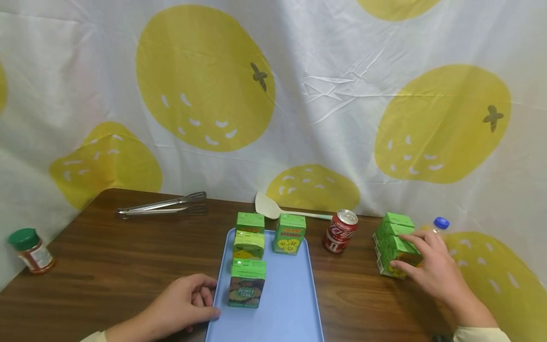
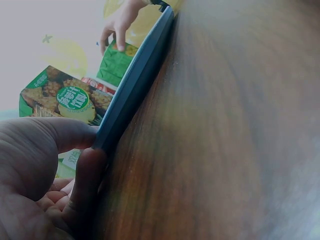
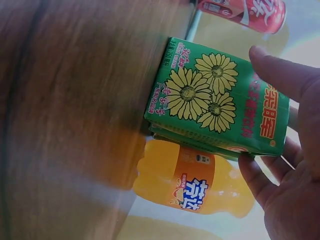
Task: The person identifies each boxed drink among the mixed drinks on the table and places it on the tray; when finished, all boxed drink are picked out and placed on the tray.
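1. The hands are well apart. The left hand [image 1: 183, 299] pinches the left rim of the tray [image 1: 295, 297] between thumb and finger; the right hand [image 1: 440, 266] is clamped on the upper part of the gripped carton [image 3: 215, 95], thumb to one side and fingers to the other.
2. The gripped carton is at the near end of the green group on the table, right of the can [image 1: 340, 232]. Whether its base is off the wood, I cannot tell.
3. The rear carton [image 1: 399, 219] of that group stands close behind it. A sideways pull could drag or topple it, since there seems little room between them.
4. The bottle [image 3: 200, 175] is just beside the group; knuckles swinging wide could knock it.
5. The can stands between group and tray, so a low, straight path across could clip it.
6. On the tray, the front carton [image 1: 245, 285], middle carton [image 1: 249, 244] and back carton [image 1: 250, 222] line the left side; the flower carton [image 1: 289, 235] stands at the far right corner. If the left hand lifted or tugged the rim, these upright boxes could slide or tip.
7. A hard squeeze might dent the gripped carton; a loose one might let it slip.
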{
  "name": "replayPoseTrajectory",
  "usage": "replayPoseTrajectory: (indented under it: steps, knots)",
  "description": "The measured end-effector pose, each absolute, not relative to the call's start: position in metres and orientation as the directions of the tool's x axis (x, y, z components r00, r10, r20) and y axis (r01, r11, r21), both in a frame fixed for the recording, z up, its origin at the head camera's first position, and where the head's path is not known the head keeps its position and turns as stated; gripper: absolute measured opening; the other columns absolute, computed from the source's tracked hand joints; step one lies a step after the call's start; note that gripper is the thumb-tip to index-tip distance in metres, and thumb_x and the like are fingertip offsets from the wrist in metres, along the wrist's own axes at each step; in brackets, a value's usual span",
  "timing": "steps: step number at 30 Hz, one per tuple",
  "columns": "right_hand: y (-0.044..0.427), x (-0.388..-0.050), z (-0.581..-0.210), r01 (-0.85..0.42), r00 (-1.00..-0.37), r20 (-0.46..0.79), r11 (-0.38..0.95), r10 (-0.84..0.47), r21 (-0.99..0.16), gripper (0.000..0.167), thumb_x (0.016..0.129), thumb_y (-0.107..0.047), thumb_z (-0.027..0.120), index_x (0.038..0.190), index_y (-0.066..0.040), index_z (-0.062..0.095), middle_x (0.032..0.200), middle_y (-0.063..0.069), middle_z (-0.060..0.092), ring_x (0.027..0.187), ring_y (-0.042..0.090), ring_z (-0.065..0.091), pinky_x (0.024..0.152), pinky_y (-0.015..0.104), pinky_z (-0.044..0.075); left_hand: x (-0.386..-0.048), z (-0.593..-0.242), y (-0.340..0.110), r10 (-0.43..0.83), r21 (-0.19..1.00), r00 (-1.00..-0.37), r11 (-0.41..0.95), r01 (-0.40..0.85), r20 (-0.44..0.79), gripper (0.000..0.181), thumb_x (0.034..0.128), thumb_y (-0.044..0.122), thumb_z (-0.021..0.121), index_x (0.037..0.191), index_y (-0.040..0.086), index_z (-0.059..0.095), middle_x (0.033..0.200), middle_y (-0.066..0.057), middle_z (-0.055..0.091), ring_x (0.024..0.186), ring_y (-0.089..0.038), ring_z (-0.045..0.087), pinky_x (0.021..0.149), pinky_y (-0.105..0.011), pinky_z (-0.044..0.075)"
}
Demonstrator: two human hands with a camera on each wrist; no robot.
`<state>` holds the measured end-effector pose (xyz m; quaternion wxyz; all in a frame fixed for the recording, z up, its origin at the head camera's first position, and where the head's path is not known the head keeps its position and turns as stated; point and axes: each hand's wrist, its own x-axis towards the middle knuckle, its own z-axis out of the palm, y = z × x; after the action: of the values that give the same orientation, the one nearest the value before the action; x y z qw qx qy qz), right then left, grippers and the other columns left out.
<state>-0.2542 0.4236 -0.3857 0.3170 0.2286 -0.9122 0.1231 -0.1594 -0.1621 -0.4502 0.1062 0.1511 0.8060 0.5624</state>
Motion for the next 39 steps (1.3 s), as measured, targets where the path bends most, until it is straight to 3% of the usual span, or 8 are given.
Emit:
replayPoseTrajectory:
  steps: [9, 19, 21, 28, 39]
  knots:
    - [0.425, -0.250, -0.386, -0.432, -0.773, 0.572, 0.889, -0.276, -0.154, 0.072, 0.069, -0.016, 0.106, 0.132, -0.003, 0.073, 0.121, 0.011, 0.059, 0.105, 0.032, 0.059, 0.082, 0.057, 0.053, -0.159, -0.450, -0.162, 0.366, 0.940, -0.931, 0.318, 0.123, -0.002, 0.057, 0.0894, 0.013, 0.091, 0.133, -0.013, 0.065, 0.089, -0.004, 0.070, 0.060, -0.012, 0.061, 0.045, -0.027, 0.052]
    - [0.429, -0.250, -0.382, -0.307, -0.902, 0.393, 0.905, -0.178, -0.296, 0.069, 0.081, -0.025, 0.101, 0.137, -0.002, 0.067, 0.126, 0.029, 0.072, 0.109, 0.055, 0.069, 0.088, 0.073, 0.054, -0.159, -0.450, -0.163, 0.366, 0.942, -0.930, 0.312, 0.127, 0.004, 0.057, 0.0895, 0.012, 0.091, 0.133, -0.013, 0.065, 0.089, -0.004, 0.070, 0.060, -0.012, 0.061, 0.045, -0.026, 0.051]
    - [0.431, -0.250, -0.382, -0.291, -0.915, 0.365, 0.905, -0.169, -0.310, 0.069, 0.083, -0.026, 0.101, 0.138, -0.002, 0.066, 0.126, 0.030, 0.072, 0.108, 0.054, 0.070, 0.087, 0.071, 0.055, -0.159, -0.451, -0.163, 0.368, 0.941, -0.930, 0.312, 0.128, 0.005, 0.057, 0.0895, 0.012, 0.091, 0.133, -0.013, 0.065, 0.089, -0.004, 0.070, 0.060, -0.012, 0.061, 0.045, -0.026, 0.052]
    - [0.440, -0.251, -0.380, -0.286, -0.923, 0.348, 0.895, -0.162, -0.342, 0.069, 0.082, -0.027, 0.101, 0.139, -0.005, 0.070, 0.121, 0.034, 0.074, 0.099, 0.048, 0.072, 0.074, 0.047, 0.053, -0.162, -0.454, -0.164, 0.368, 0.941, -0.930, 0.318, 0.118, -0.008, 0.056, 0.0900, 0.013, 0.091, 0.134, -0.011, 0.066, 0.089, -0.004, 0.070, 0.062, -0.013, 0.062, 0.046, -0.027, 0.052]
    - [0.445, -0.251, -0.380, -0.239, -0.946, 0.299, 0.889, -0.123, -0.391, 0.072, 0.083, -0.034, 0.100, 0.140, -0.003, 0.070, 0.117, 0.030, 0.077, 0.099, 0.044, 0.072, 0.076, 0.046, 0.054, -0.162, -0.453, -0.164, 0.370, 0.937, -0.929, 0.325, 0.124, -0.005, 0.056, 0.0899, 0.013, 0.091, 0.134, -0.011, 0.066, 0.089, -0.004, 0.071, 0.061, -0.012, 0.062, 0.046, -0.028, 0.053]
